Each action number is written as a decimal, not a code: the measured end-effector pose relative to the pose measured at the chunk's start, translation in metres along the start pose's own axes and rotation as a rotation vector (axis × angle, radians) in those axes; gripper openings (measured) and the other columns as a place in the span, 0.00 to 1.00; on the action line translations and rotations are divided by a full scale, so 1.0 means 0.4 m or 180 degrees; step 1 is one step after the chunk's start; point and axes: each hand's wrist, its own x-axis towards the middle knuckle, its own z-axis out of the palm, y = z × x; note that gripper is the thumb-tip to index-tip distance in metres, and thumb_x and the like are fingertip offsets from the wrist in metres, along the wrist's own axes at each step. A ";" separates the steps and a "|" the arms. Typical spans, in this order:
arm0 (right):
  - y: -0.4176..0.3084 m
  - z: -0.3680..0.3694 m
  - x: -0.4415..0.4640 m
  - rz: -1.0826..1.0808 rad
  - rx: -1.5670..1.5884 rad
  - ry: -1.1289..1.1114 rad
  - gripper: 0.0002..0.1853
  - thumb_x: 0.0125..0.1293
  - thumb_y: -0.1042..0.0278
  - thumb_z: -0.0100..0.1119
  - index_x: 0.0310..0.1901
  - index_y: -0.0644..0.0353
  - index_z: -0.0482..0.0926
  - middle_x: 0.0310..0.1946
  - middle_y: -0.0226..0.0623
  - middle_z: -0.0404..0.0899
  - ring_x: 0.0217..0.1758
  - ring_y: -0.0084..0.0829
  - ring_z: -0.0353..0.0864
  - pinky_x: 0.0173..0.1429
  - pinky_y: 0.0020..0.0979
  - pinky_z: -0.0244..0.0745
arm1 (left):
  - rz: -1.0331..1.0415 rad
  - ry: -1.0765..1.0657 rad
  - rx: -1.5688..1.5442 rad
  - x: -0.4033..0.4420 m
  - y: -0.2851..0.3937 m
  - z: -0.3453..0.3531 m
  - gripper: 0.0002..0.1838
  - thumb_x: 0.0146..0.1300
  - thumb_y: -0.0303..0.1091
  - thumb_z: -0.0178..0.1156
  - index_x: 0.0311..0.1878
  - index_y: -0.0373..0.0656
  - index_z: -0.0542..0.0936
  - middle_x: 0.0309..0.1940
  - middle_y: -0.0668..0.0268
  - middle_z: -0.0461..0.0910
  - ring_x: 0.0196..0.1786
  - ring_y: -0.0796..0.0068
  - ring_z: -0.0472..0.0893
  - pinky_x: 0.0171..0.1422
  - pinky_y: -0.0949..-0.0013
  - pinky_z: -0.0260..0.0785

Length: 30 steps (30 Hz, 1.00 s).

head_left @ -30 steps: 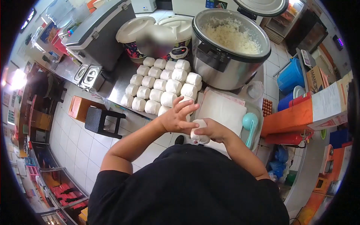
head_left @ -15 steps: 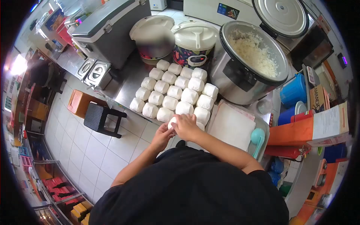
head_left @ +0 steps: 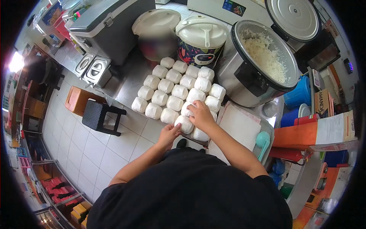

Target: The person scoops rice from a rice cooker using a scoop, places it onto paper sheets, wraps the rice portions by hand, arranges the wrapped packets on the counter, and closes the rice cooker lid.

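Rows of white paper-wrapped bundles (head_left: 166,86) cover the front of the steel counter. At the near edge of the rows, one wrapped bundle (head_left: 183,124) sits between my hands. My left hand (head_left: 169,136) has its fingertips closed against that bundle's lower left side. Over its upper right side bends my right hand (head_left: 202,115), fingers curled between it and the wrapped bundle behind (head_left: 187,109). The right fingertips are partly hidden. Just right of the rows lies a stack of white paper sheets (head_left: 238,128).
A large steel cooker (head_left: 240,76) of white rice stands open behind the sheets, beside a flowered rice cooker (head_left: 200,38). A turquoise scoop (head_left: 263,141) lies on the right. Further left are a grey cooler (head_left: 103,30), lidded steel pans (head_left: 97,70) and a black stool (head_left: 100,116).
The bundle held close to my body between both hands has moved forward and right to the near end of the rows. My right hand has shifted right and spread away from the left.
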 end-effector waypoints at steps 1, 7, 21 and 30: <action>0.002 -0.002 0.001 0.0006 0.0005 -0.0001 0.18 0.46 0.72 0.63 0.43 0.55 0.78 0.47 0.45 0.72 0.50 0.46 0.72 0.55 0.42 0.69 | -0.0016 0.0055 0.0175 0.006 0.004 0.002 0.18 0.65 0.40 0.60 0.49 0.35 0.73 0.42 0.62 0.78 0.44 0.74 0.78 0.53 0.72 0.71; 0.019 -0.031 -0.005 0.0066 0.0380 -0.0223 0.17 0.50 0.67 0.65 0.44 0.55 0.79 0.49 0.46 0.72 0.55 0.47 0.71 0.57 0.43 0.68 | -0.0141 0.0055 0.0524 0.016 0.026 -0.005 0.19 0.64 0.40 0.61 0.49 0.34 0.73 0.40 0.62 0.78 0.42 0.74 0.79 0.50 0.74 0.72; 0.371 -0.323 -0.702 0.3367 -0.1302 0.1476 0.39 0.53 0.72 0.65 0.66 0.62 0.57 0.57 0.54 0.67 0.61 0.52 0.66 0.65 0.44 0.61 | 0.0604 0.0921 0.0721 -0.037 0.041 -0.046 0.16 0.70 0.47 0.51 0.47 0.45 0.73 0.32 0.73 0.69 0.27 0.86 0.66 0.28 0.80 0.59; 0.439 -0.502 -0.556 0.2513 -0.0157 0.3520 0.32 0.60 0.77 0.53 0.66 0.65 0.56 0.55 0.51 0.73 0.60 0.46 0.73 0.64 0.39 0.63 | 0.1780 0.0357 0.0952 0.000 0.245 0.230 0.11 0.71 0.38 0.50 0.51 0.44 0.72 0.35 0.75 0.70 0.26 0.90 0.62 0.29 0.82 0.55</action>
